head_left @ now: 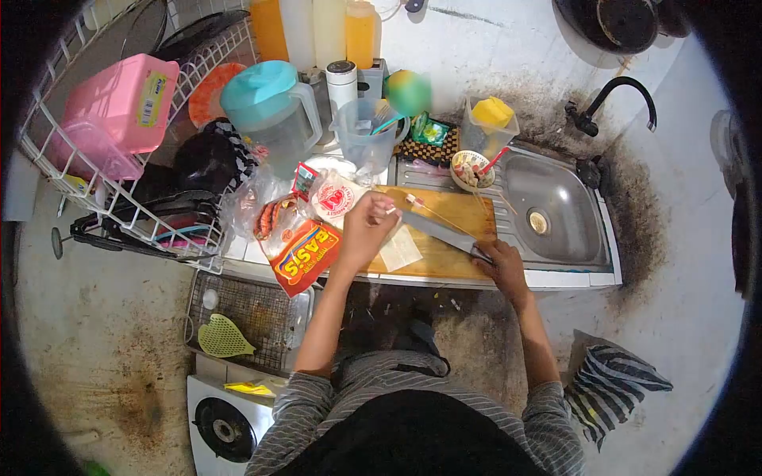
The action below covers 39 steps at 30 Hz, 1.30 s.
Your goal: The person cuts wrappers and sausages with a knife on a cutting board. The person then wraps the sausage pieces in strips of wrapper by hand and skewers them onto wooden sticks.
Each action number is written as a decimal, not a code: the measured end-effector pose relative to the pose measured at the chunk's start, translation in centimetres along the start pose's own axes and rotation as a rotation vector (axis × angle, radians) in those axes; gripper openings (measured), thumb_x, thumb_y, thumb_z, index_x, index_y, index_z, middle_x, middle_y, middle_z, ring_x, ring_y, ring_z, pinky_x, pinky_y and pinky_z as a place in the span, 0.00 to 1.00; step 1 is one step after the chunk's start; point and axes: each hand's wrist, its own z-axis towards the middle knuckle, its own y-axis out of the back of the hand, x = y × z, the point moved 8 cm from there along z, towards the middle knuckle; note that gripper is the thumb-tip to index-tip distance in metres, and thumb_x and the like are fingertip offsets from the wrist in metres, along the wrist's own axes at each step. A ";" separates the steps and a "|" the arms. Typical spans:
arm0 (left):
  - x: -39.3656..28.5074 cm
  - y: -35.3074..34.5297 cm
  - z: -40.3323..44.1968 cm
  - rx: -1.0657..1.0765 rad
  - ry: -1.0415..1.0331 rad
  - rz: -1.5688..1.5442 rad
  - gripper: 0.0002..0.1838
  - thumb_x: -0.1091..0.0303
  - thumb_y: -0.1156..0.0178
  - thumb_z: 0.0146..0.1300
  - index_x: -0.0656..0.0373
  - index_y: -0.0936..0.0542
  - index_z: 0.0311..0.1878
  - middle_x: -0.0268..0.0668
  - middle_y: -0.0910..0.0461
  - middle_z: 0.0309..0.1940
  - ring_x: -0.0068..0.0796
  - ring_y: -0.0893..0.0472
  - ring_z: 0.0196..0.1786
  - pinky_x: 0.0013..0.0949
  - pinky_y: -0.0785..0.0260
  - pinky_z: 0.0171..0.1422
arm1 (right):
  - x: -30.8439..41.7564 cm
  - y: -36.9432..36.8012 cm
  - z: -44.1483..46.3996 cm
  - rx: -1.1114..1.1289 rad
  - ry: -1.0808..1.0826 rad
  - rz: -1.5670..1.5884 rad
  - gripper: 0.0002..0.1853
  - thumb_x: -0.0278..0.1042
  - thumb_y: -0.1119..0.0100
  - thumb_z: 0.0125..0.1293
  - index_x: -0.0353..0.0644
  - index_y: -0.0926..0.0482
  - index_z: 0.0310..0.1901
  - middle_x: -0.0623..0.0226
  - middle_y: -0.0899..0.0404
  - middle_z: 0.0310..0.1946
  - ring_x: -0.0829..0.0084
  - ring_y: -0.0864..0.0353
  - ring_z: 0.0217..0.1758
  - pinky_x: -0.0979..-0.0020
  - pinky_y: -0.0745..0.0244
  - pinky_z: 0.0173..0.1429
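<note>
My right hand (498,266) is closed around the handle of a knife (440,231), whose blade points left across the wooden cutting board (468,208). Close to the blade's tip, my left hand (370,226) has its fingers pinched; a small pale bit shows at the fingertips, too small to name. Behind the blade a thin wooden skewer (439,216) lies on the board, with a small whitish piece (413,201) at its left end. A flat beige sheet (401,251) rests under my left wrist's side of the board.
A bowl (470,181) of small pieces with a red-handled utensil stands by the sink (556,210). Left of the board are a red BASIS packet (303,258) and sausages in clear plastic (275,218). Behind stand a lidded pitcher (270,111) and a clear jug (369,147).
</note>
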 end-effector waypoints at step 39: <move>1.6 3.5 -6.1 -0.092 0.167 -0.248 0.23 0.80 0.44 0.57 0.64 0.35 0.57 0.37 0.20 0.33 0.17 0.23 0.34 0.19 0.33 0.37 | 14.4 -6.7 6.9 0.109 -0.276 1.306 0.13 0.27 0.41 0.58 0.32 0.25 0.44 0.63 0.21 0.39 0.75 0.21 0.41 0.76 0.23 0.43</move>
